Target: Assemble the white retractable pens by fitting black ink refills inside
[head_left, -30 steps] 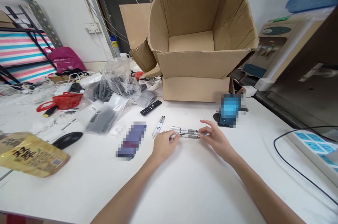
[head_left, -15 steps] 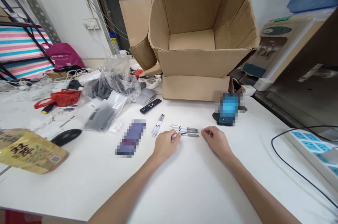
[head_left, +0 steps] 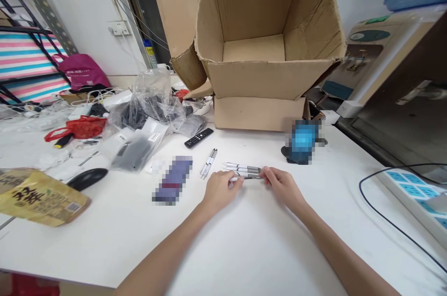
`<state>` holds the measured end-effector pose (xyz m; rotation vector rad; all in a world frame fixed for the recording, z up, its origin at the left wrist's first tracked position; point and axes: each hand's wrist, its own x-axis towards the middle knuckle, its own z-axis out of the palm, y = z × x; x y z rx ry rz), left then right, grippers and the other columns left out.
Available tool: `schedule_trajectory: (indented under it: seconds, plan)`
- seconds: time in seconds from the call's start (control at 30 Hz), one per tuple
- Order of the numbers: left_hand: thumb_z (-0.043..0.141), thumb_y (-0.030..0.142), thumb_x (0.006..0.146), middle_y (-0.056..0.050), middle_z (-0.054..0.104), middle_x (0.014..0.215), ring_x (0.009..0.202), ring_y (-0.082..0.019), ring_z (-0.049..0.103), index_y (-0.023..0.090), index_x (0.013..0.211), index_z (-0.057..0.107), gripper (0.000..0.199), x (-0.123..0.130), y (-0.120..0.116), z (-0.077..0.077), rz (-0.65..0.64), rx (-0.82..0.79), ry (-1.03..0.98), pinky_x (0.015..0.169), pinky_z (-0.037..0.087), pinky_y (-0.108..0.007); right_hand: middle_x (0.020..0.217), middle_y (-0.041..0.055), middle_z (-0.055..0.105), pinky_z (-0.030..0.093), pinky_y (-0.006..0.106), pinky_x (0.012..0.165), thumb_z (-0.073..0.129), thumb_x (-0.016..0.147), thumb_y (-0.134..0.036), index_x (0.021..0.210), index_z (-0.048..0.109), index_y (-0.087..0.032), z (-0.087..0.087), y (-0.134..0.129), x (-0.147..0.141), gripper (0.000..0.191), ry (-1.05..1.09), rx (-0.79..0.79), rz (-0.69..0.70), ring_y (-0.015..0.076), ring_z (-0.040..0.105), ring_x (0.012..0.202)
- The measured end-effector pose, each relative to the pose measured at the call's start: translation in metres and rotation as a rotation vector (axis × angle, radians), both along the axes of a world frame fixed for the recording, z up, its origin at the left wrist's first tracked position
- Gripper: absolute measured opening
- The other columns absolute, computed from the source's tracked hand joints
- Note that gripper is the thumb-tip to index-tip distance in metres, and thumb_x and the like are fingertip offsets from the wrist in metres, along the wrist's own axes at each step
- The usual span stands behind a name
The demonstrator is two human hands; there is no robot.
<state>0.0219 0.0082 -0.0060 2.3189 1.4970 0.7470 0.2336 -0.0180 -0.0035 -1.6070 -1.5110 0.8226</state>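
Several white-and-grey pens (head_left: 240, 169) lie side by side, roughly crosswise, on the white table. My left hand (head_left: 222, 187) is closed on the white end of the nearest pen (head_left: 246, 177). My right hand (head_left: 279, 183) has its thumb and fingers pinched at the grey end of that same pen, close to the tips of the others. To the left of the group, two more pens (head_left: 208, 164) lie together at a slant, apart from my hands.
Behind the pens stands a large open cardboard box (head_left: 258, 112). A blurred phone (head_left: 172, 179), a black remote (head_left: 199, 138) and a yellow pouch (head_left: 45, 198) lie left. On the right are a blurred blue-screened device (head_left: 302, 141), a black cable and a power strip (head_left: 415, 193).
My right hand has moved left onto the grey end of the nearest pen. My left hand has shifted slightly right. The view has tilted a little.
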Motion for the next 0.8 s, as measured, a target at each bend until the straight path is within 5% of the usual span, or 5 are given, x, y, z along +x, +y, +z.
schedule_trajectory:
  seconds: [0.27,0.5,0.8]
  plan:
    - [0.050,0.050,0.087,0.001,0.061,0.062,0.067,-0.017,0.055,0.022,0.070,0.060,0.035,0.001,-0.001,-0.001,-0.055,0.052,0.021,0.069,0.035,-0.029,0.060,-0.0007,0.053,0.032,0.026,0.054,0.046,0.088,-0.057,0.069,0.063,-0.019,0.007,-0.010,-0.014,0.045,-0.037,-0.073,0.144,0.0136,0.043,0.055]
    - [0.040,0.041,0.092,0.003,0.049,0.054,0.057,-0.014,0.047,0.021,0.059,0.050,0.040,-0.005,0.005,0.001,0.009,-0.017,-0.085,0.058,0.028,-0.026,0.072,0.0012,0.061,0.037,0.026,0.060,0.059,0.082,-0.050,0.084,0.066,-0.019,0.003,-0.002,-0.004,0.032,0.105,-0.018,0.097,0.0156,0.051,0.067]
    - [0.041,0.041,0.089,0.005,0.041,0.050,0.052,-0.011,0.039,0.019,0.055,0.037,0.040,-0.004,0.005,0.001,0.079,-0.062,-0.117,0.055,0.022,-0.026,0.056,-0.0016,0.049,0.031,0.025,0.051,0.046,0.086,-0.063,0.064,0.061,-0.018,0.008,-0.007,-0.007,0.052,0.108,-0.115,0.077,0.0115,0.039,0.052]
